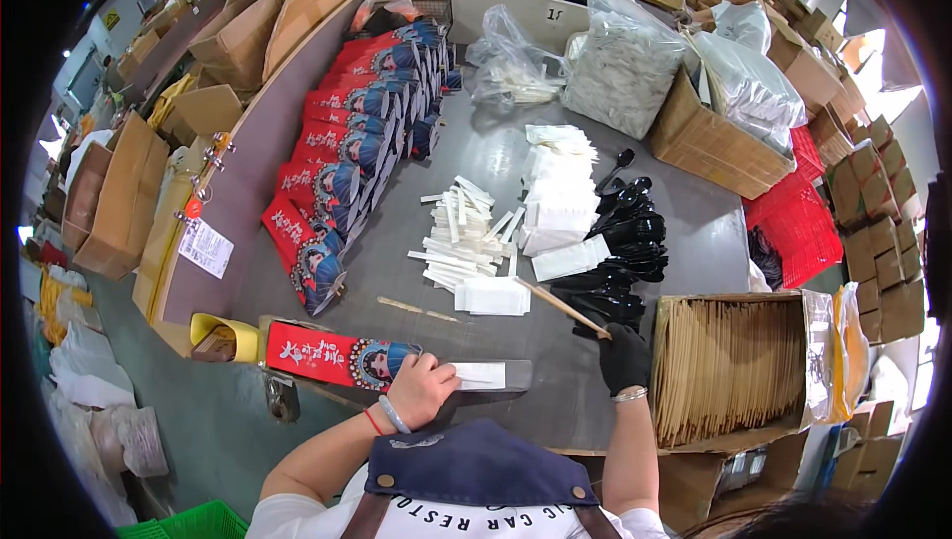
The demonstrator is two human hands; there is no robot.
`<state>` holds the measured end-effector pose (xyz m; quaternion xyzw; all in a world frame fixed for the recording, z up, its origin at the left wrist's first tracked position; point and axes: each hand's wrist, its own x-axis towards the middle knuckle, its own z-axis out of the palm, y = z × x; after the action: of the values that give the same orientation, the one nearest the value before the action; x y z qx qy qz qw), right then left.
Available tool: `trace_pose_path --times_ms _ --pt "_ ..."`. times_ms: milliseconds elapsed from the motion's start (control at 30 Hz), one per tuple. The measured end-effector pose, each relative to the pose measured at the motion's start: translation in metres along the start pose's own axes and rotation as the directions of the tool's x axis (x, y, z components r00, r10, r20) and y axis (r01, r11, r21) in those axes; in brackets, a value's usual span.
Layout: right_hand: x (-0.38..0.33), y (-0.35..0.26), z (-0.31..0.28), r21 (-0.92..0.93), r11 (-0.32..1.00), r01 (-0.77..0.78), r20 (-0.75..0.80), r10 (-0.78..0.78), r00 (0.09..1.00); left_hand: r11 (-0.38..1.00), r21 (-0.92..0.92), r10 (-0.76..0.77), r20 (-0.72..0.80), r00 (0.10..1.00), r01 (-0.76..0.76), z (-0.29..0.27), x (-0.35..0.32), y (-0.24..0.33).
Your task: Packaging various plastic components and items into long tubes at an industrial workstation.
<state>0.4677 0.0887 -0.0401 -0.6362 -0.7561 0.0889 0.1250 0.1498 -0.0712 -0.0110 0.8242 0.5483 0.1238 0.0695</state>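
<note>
My bare left hand (421, 390) presses with curled fingers on a red printed packet (315, 356) lying at the table's near edge. A white paper packet (486, 375) lies on the clear film that sticks out to the right of that hand. My right hand (625, 360), in a black glove, is closed on wooden chopsticks (557, 305), which point up and left toward the white packets (492, 296). Just beyond it lies a heap of black plastic spoons (630, 241). Beside them are a stack of white packets (557, 187) and scattered thin white paper sticks (458, 237).
Rows of red printed packets (337, 142) overlap along the table's left side. A carton of wooden chopsticks (729, 370) stands at the right. Clear bags (620, 68) and another carton (714, 142) stand farther back, where a co-worker (739, 18) is visible.
</note>
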Motion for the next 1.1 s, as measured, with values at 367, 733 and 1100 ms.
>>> trace_pose_path --times_ms 367,733,1100 --pt "-0.047 -0.115 0.016 0.542 0.832 0.118 0.258 -0.298 0.919 0.993 0.115 -0.008 0.068 0.998 0.0 -0.01 -0.022 0.003" --pt "-0.07 -0.04 0.006 0.404 0.848 0.342 0.175 -0.439 0.881 0.963 -0.118 -0.245 -0.011 0.969 0.242 -0.031 -0.032 -0.028" --pt "-0.063 -0.069 0.022 0.405 0.719 0.565 0.116 -0.653 0.748 0.971 -0.112 -0.206 0.041 0.978 0.209 -0.022 -0.029 -0.034"
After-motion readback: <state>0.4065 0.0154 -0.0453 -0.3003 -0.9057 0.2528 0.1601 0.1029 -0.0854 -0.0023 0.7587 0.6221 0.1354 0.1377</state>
